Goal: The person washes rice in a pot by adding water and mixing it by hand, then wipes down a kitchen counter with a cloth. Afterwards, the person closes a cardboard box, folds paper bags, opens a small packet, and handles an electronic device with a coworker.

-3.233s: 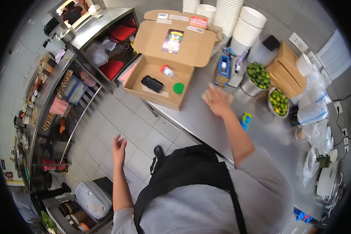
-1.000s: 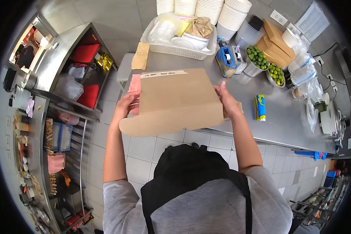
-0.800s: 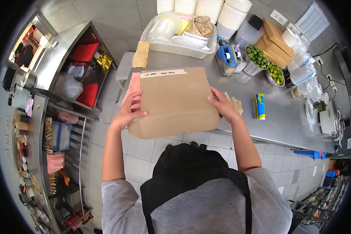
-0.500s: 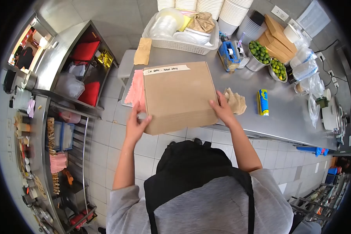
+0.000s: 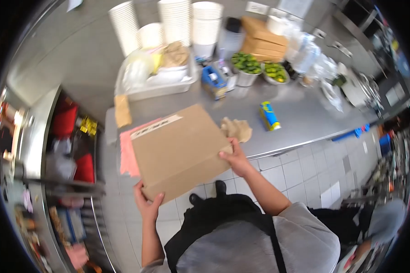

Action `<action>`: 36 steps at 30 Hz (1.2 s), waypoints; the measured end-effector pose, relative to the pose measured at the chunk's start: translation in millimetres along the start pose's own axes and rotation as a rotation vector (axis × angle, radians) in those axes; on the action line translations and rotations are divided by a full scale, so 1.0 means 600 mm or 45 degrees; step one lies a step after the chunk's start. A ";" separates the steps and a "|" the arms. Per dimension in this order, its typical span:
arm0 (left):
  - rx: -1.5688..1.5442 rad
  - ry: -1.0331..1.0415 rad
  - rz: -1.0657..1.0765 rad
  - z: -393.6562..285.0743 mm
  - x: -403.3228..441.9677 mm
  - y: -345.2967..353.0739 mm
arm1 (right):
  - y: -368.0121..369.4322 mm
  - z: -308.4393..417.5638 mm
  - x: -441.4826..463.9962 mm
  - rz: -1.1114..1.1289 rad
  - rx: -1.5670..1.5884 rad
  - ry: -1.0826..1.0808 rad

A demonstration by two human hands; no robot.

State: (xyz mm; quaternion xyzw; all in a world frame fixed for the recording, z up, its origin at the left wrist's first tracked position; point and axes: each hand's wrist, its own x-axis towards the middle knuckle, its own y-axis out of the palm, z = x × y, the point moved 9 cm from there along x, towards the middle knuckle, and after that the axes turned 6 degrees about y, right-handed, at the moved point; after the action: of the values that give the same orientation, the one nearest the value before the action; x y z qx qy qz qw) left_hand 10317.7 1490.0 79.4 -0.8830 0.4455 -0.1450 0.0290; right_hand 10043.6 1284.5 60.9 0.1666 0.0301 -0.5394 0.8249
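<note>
A flat brown cardboard box (image 5: 182, 150) with a strip of handwritten tape along its far edge is held between my two hands, over the counter's front edge. My left hand (image 5: 147, 204) grips its near left corner, thumb on the front side. At the right side, my right hand (image 5: 236, 159) clasps the other near corner with the thumb on top. Under the box's left part lies a pink cloth (image 5: 128, 157). Crumpled brown paper (image 5: 238, 129) rests on the counter just beyond my right hand. The fingers beneath the box are hidden.
On the steel counter (image 5: 168, 101) stand a white basket (image 5: 158, 90) of lids, stacked paper tubs (image 5: 175, 22), a blue tape dispenser (image 5: 213, 82), bowls of green citrus (image 5: 246, 63) and a blue-yellow pack (image 5: 269, 116). Another person (image 5: 382, 223) is at lower right. Shelving (image 5: 43, 132) stands left.
My view has turned, so the counter appears slanted. The box now sits lower and further left in view, rotated, still between both hands. Another person has come into view at lower right.
</note>
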 end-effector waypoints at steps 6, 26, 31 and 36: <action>0.056 0.265 0.156 -0.097 0.031 0.062 | -0.079 0.059 -0.074 -0.146 0.067 -0.132; -1.390 -0.650 1.041 -0.244 -0.263 0.513 | -0.441 0.138 -0.601 -0.496 0.371 -0.650; -1.555 -0.738 0.816 -0.260 -0.324 0.539 | -0.483 0.102 -0.633 -0.630 0.085 -0.195; -1.321 -0.698 0.640 -0.201 -0.324 0.503 | -0.481 0.100 -0.634 -0.614 -0.012 -0.203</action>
State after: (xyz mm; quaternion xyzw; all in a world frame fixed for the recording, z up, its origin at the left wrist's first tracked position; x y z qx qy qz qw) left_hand 9939.9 1472.2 95.3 -0.6558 0.6278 0.3319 -0.2563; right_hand 9617.8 1496.2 134.9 0.1076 0.0065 -0.7318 0.6730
